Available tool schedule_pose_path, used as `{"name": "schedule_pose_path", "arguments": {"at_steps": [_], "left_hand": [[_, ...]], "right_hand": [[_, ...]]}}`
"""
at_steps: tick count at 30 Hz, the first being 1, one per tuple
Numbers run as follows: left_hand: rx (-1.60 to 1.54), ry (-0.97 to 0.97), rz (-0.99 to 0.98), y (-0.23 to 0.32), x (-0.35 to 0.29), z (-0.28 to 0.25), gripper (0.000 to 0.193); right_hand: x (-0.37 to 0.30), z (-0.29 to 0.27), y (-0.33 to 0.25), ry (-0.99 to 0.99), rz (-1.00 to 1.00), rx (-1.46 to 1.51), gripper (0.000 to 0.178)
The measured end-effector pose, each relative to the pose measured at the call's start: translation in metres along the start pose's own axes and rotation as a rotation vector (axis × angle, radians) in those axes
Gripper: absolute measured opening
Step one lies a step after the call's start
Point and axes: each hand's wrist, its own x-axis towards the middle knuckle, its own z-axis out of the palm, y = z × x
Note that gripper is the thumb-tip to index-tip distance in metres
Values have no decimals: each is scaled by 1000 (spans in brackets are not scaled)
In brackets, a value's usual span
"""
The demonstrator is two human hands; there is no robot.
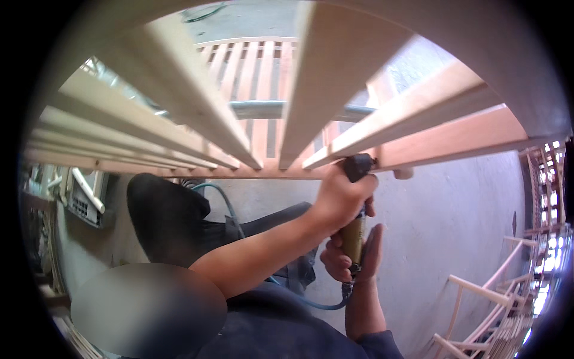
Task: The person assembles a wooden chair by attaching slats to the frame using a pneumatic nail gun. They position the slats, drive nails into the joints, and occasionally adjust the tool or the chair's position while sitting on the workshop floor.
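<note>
An air-powered hand tool with an olive-gold body and a black head is in both my hands. My left hand wraps round its upper end, just below the black head. Lower down, my right hand grips the body close to the hose fitting. The black head meets the near edge of a pale wooden rail, beside the foot of a slat. Whatever bit or pad works on the wood is hidden. A blue-green hose runs from the tool's lower end to the left.
Several wooden slats fan out from the rail. Beyond them lies another slatted wooden piece. Wooden frames stand at the lower right on the grey floor. A dark crate is at the left, near my bent, dark-trousered leg.
</note>
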Motion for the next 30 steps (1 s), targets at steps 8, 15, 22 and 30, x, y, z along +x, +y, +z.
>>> {"name": "schedule_pose_path", "arguments": {"at_steps": [8, 15, 22, 30], "left_hand": [[33, 11, -67, 7, -3, 1, 16], [53, -36, -105, 10, 3, -4, 16], [79, 1, -184, 16, 1, -2, 18], [86, -18, -152, 12, 1, 1, 11]], "right_hand": [[2, -3, 0, -65, 9, -88, 95], [11, 5, 8, -16, -13, -29, 92], [15, 10, 16, -32, -83, -42, 95], [14, 7, 12, -122, -72, -1, 94]]}}
